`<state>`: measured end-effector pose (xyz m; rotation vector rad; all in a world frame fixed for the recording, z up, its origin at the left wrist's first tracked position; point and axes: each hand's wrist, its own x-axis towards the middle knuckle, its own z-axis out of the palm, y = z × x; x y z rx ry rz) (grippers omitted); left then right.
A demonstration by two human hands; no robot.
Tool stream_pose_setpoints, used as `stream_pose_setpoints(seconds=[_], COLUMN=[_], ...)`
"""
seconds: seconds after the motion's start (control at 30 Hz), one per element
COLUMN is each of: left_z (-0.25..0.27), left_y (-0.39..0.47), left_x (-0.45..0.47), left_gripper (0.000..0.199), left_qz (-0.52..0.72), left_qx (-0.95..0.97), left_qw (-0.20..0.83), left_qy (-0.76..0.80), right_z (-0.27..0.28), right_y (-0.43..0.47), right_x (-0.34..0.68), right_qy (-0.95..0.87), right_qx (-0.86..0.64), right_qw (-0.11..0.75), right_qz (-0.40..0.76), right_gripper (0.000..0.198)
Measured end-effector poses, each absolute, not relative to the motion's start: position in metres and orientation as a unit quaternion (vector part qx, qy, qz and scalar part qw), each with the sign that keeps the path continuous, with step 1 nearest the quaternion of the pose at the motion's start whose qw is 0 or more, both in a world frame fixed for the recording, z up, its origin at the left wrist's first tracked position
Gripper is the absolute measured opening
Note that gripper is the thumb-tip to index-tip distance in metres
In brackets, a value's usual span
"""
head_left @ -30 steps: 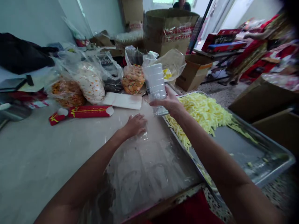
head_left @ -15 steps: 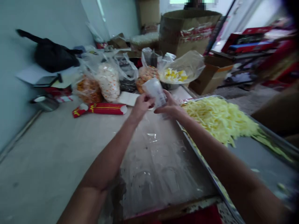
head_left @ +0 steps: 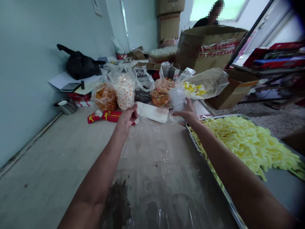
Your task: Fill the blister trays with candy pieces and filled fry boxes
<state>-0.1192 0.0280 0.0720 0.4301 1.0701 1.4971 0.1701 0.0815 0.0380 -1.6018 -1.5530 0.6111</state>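
My right hand (head_left: 187, 112) is curled around a whitish, see-through stack of plastic pieces (head_left: 177, 99), at the far side of the table. My left hand (head_left: 128, 117) is closed in a pinch beside the red fries-style cartons (head_left: 111, 116); whatever lies between its fingers is too small to make out. Between the hands is a flat white packet (head_left: 153, 112). Clear molded plastic pieces (head_left: 152, 187) cover the table in front of me, lying flat in rows. Yellow fry-shaped strips (head_left: 247, 140) are heaped on a metal tray (head_left: 283, 187) by my right forearm.
Clear bags of orange pieces (head_left: 105, 97), orange-dotted white pieces (head_left: 124, 90) and round orange pieces (head_left: 160, 95) line the back. Yellow-and-white pieces (head_left: 194, 89) sit in an open bag. Behind stand a large carton (head_left: 207, 47) and a person (head_left: 207, 20). A metal mug (head_left: 69, 106) is left.
My hands have come apart: the left has moved away from the plastic stack toward the red cartons, while the right keeps the stack. The camera view has shifted.
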Motion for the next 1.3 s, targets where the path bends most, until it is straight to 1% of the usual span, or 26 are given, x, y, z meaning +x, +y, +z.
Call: stream_pose_setpoints(seconds=[0.03, 0.07, 0.1, 0.13, 0.17, 0.2, 0.27, 0.3, 0.33, 0.37, 0.4, 0.43, 0.5, 0.57, 0.63, 0.67, 0.73, 0.77, 0.8, 0.9, 0.97, 1.03, 1.1, 1.2, 1.23, 1.3], left_z=[0.073, 0.073, 0.073, 0.071, 0.070, 0.068, 0.065, 0.063, 0.062, 0.060, 0.060, 0.059, 0.060, 0.061, 0.060, 0.058, 0.050, 0.044, 0.037, 0.018, 0.010, 0.008, 0.011, 0.017, 0.017, 0.016], left_y=[0.026, 0.024, 0.021, 0.018, 0.014, 0.011, 0.004, 0.002, -0.001, -0.002, -0.004, -0.007, -0.016, -0.033, -0.061, -0.077, -0.109, -0.124, -0.136, -0.156, -0.157, -0.153, -0.149, -0.145, -0.145, -0.145], left_x=[-0.130, -0.139, -0.146, -0.151, -0.156, -0.160, -0.166, -0.166, -0.165, -0.162, -0.156, -0.150, -0.136, -0.131, -0.143, -0.155, -0.185, -0.200, -0.214, -0.235, -0.234, -0.228, -0.217, -0.195, -0.187, -0.170], left_gripper=[0.034, 0.032, 0.029, 0.026, 0.023, 0.021, 0.020, 0.021, 0.023, 0.024, 0.025, 0.026, 0.025, 0.020, 0.019, 0.023, 0.031, 0.028, 0.026, 0.028, 0.033, 0.037, 0.038, 0.036, 0.036, 0.036], left_qz=[0.644, 0.647, 0.649, 0.651, 0.653, 0.655, 0.656, 0.655, 0.653, 0.649, 0.645, 0.640, 0.631, 0.624, 0.590, 0.543, 0.378, 0.295, 0.238, 0.149, 0.112, 0.077, 0.054, 0.059, 0.065, 0.082], left_qx=[0.180, 0.176, 0.172, 0.168, 0.164, 0.160, 0.154, 0.154, 0.156, 0.162, 0.170, 0.180, 0.207, 0.239, 0.347, 0.450, 0.649, 0.714, 0.755, 0.832, 0.855, 0.863, 0.869, 0.883, 0.886, 0.883], left_qw=[0.584, 0.582, 0.581, 0.580, 0.579, 0.578, 0.577, 0.578, 0.579, 0.582, 0.585, 0.587, 0.588, 0.582, 0.521, 0.447, 0.265, 0.218, 0.188, 0.127, 0.080, 0.044, 0.028, 0.032, 0.041, 0.079], left_qy=[0.461, 0.461, 0.460, 0.460, 0.460, 0.460, 0.462, 0.462, 0.462, 0.462, 0.461, 0.461, 0.462, 0.464, 0.511, 0.550, 0.605, 0.596, 0.581, 0.519, 0.500, 0.498, 0.491, 0.464, 0.457, 0.455], right_z=[0.037, 0.035, 0.033, 0.032, 0.031, 0.031, 0.038, 0.043, 0.049, 0.055, 0.060, 0.065, 0.073, 0.077, 0.076, 0.074, 0.067, 0.061, 0.055, 0.038, 0.032, 0.031, 0.033, 0.034, 0.033, 0.028], right_y=[0.093, 0.102, 0.107, 0.108, 0.105, 0.096, 0.067, 0.048, 0.028, 0.008, -0.011, -0.027, -0.049, -0.060, -0.067, -0.070, -0.078, -0.083, -0.088, -0.102, -0.108, -0.112, -0.115, -0.116, -0.116, -0.114], right_x=[0.167, 0.162, 0.155, 0.147, 0.139, 0.131, 0.116, 0.110, 0.105, 0.099, 0.094, 0.090, 0.085, 0.092, 0.112, 0.127, 0.158, 0.173, 0.185, 0.204, 0.207, 0.207, 0.208, 0.212, 0.212, 0.212], right_qy=[-0.626, -0.637, -0.649, -0.666, -0.683, -0.702, -0.755, -0.785, -0.817, -0.845, -0.866, -0.877, -0.878, -0.860, -0.839, -0.829, -0.812, -0.809, -0.813, -0.850, -0.869, -0.876, -0.874, -0.848, -0.843, -0.847], right_qx=[-0.665, -0.688, -0.700, -0.698, -0.685, -0.660, -0.559, -0.486, -0.409, -0.345, -0.303, -0.285, -0.289, -0.311, -0.333, -0.348, -0.386, -0.404, -0.418, -0.449, -0.462, -0.466, -0.469, -0.503, -0.510, -0.507], right_qw=[0.360, 0.311, 0.268, 0.241, 0.237, 0.257, 0.330, 0.363, 0.373, 0.368, 0.359, 0.352, 0.351, 0.359, 0.353, 0.346, 0.324, 0.310, 0.290, 0.194, 0.132, 0.099, 0.108, 0.159, 0.163, 0.144], right_qz=[0.190, 0.155, 0.129, 0.108, 0.089, 0.076, 0.097, 0.127, 0.162, 0.178, 0.172, 0.161, 0.150, 0.188, 0.246, 0.269, 0.294, 0.294, 0.284, 0.193, 0.121, 0.079, 0.061, 0.052, 0.055, 0.067], right_gripper=[0.121, 0.128, 0.129, 0.124, 0.113, 0.096, 0.056, 0.041, 0.036, 0.036, 0.036, 0.033, 0.020, 0.009, 0.011, 0.014, 0.018, 0.018, 0.017, 0.010, 0.013, 0.016, 0.017, 0.016, 0.015, 0.015])
